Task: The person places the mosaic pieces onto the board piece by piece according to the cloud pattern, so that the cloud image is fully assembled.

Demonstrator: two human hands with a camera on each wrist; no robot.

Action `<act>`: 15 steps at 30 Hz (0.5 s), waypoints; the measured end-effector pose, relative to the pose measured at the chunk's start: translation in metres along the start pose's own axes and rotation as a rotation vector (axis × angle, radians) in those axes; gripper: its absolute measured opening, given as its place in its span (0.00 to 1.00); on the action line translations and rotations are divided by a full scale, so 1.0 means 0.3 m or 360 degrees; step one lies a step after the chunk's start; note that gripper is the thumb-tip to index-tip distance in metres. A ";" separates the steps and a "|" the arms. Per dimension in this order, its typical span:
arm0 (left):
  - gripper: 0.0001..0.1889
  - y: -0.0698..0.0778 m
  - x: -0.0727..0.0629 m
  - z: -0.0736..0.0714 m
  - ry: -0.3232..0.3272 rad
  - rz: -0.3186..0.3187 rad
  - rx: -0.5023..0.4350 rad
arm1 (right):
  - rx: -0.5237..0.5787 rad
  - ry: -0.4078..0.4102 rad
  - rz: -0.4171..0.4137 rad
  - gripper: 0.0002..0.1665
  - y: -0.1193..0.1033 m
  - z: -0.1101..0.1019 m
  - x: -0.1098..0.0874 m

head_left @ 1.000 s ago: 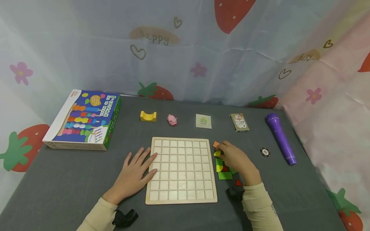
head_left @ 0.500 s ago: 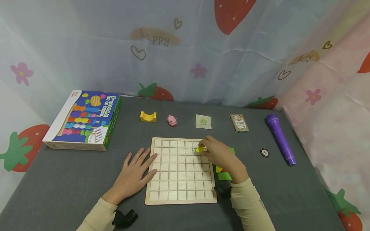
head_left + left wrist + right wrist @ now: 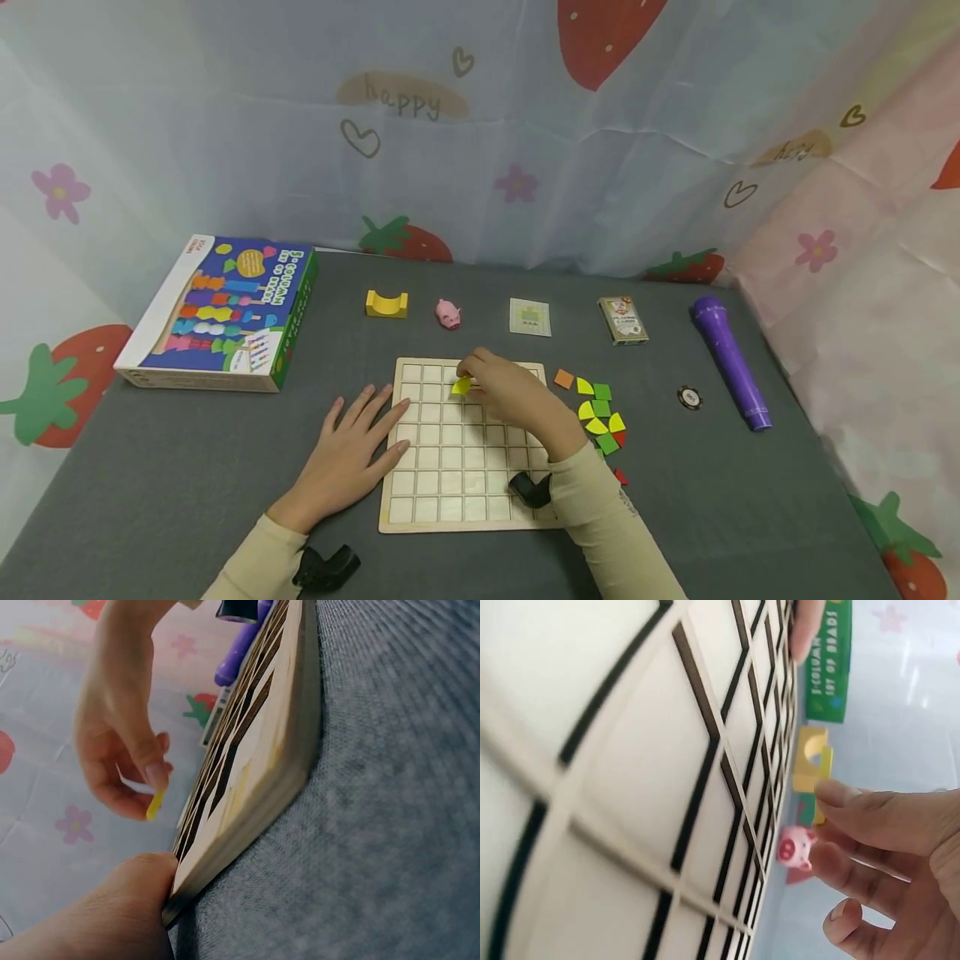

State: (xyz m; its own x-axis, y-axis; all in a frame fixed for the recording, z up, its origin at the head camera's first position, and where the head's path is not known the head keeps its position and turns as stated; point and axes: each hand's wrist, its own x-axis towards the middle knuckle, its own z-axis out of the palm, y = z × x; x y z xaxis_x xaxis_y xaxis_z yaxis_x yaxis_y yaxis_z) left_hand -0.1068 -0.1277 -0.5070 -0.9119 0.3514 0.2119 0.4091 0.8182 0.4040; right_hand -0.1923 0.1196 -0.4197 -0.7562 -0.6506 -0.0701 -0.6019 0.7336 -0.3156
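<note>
A square wooden grid board (image 3: 472, 482) lies on the dark grey tabletop in front of the person. My left hand (image 3: 347, 454) rests flat along its left edge, fingers spread, with fingertips and thumb on the border. Above the board's upper rows, my right hand (image 3: 517, 400) pinches a small yellow tile (image 3: 461, 386) with a curved edge between thumb and fingers. In the left wrist view the yellow tile (image 3: 154, 805) is seen edge-on, held off the grid. The right wrist view shows the thumb (image 3: 847, 796) pressed against it. The right forearm covers the board's right part.
Several loose tiles, such as an orange square (image 3: 564, 378) and a green square (image 3: 607, 443), lie right of the board. Behind stand a yellow arched block (image 3: 386, 304), pink pig (image 3: 447, 314), card (image 3: 529, 317) and playing-card box (image 3: 622, 320). A game box (image 3: 217, 312) is left, a purple microphone-like object (image 3: 729, 358) right.
My right hand picked up the yellow tile from the pile beside the board and carried it left over the upper rows. My left hand has stayed on the left edge.
</note>
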 end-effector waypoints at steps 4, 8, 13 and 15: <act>0.30 -0.001 0.000 0.005 0.0011 0.0002 0.0010 | -0.0014 -0.0041 -0.0005 0.16 -0.013 0.014 0.023; 0.31 0.000 0.001 0.001 -0.0014 -0.0009 -0.0008 | -0.0041 -0.0078 0.0013 0.15 -0.019 0.026 0.034; 0.31 -0.001 0.003 -0.004 -0.0035 -0.0018 0.0009 | -0.0063 -0.0093 0.0005 0.15 -0.021 0.036 0.040; 0.31 -0.002 0.003 -0.004 -0.0036 -0.0020 0.0013 | -0.0073 -0.0088 0.0001 0.15 -0.022 0.038 0.041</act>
State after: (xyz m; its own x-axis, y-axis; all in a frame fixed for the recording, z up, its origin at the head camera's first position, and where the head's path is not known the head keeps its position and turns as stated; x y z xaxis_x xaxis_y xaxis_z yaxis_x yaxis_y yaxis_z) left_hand -0.1078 -0.1286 -0.5060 -0.9176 0.3510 0.1868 0.3973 0.8264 0.3991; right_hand -0.1949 0.1045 -0.4293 -0.7418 -0.6592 -0.1230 -0.6137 0.7413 -0.2719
